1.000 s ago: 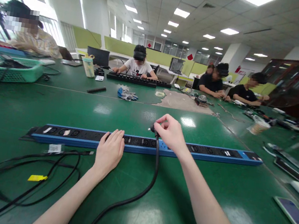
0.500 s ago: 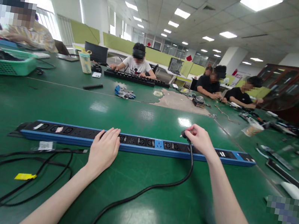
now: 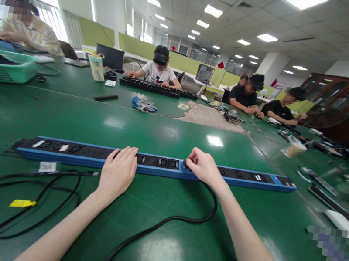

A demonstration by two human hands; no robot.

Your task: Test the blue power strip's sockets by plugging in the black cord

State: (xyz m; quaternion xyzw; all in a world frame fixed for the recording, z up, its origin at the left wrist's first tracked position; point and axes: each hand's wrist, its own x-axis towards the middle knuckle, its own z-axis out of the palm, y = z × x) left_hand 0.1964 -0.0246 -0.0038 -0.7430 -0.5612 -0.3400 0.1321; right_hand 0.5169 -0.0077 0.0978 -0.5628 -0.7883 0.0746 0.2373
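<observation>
A long blue and black power strip (image 3: 151, 171) with several sockets lies crosswise in front of me. My left hand (image 3: 118, 170) rests on it left of its middle, fingers stretched out and laid over the top. With closed fingers, my right hand (image 3: 203, 166) holds a black power plug (image 3: 185, 163) at the blue socket section right of the middle. How far the plug sits in the socket is hidden by the fingers. From the plug, a thick black power cord (image 3: 177, 218) curves down across the green table (image 3: 147, 135) toward me.
A thin black cable (image 3: 52, 188) with a yellow tag lies coiled at the left. Farther back are a green basket (image 3: 8, 69), a cup (image 3: 96, 68), gloves (image 3: 144, 104) and a dark bar (image 3: 106, 97). Several people sit around the table. Assorted parts lie at the right.
My right hand has moved left and down with the plug, from above the strip's right part to the blue socket section. My left hand stays on the strip.
</observation>
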